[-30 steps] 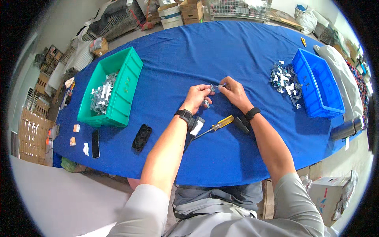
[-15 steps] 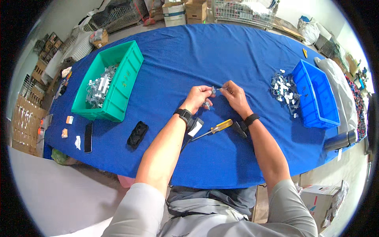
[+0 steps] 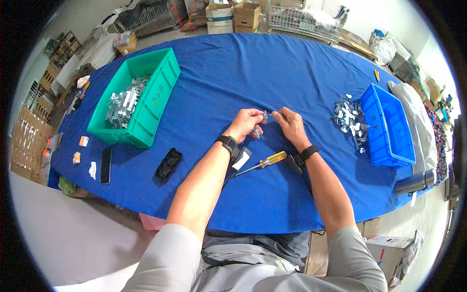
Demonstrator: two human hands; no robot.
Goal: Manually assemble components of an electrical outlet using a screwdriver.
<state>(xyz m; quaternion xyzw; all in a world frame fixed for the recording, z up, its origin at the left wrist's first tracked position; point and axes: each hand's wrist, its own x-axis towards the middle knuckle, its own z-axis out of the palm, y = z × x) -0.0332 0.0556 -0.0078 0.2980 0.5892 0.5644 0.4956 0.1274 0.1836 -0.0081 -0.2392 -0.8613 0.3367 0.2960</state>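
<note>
Blue cloth covers the long surface [image 3: 253, 194] that fills the middle of the frame. At its centre the left hand [image 3: 248, 122] and the right hand [image 3: 290, 125] meet, fingertips pinched on a small metal part [image 3: 265, 116]; a second such piece [image 3: 256, 132] lies just below the left hand. The part looks light, stiff and hard-edged, small enough to slip, so a fingertip pinch on its flat sides seems the sound hold. Both hands are narrowed around it, not spread.

Just below the wrists lie a screwdriver [image 3: 265, 162] with a yellow handle and a white card [image 3: 241, 159]. Lower left sit a black case [image 3: 168, 165] and a dark phone [image 3: 105, 165], with small white and orange packets [image 3: 83, 141] beside them. A green bin [image 3: 146, 112] at upper left holds similar silvery parts; a blue bin [image 3: 389, 141] at right has a loose pile of parts [image 3: 350, 119] touching its left wall. Cardboard boxes [image 3: 232, 14] stand along the top edge, their labels too small to tell.
</note>
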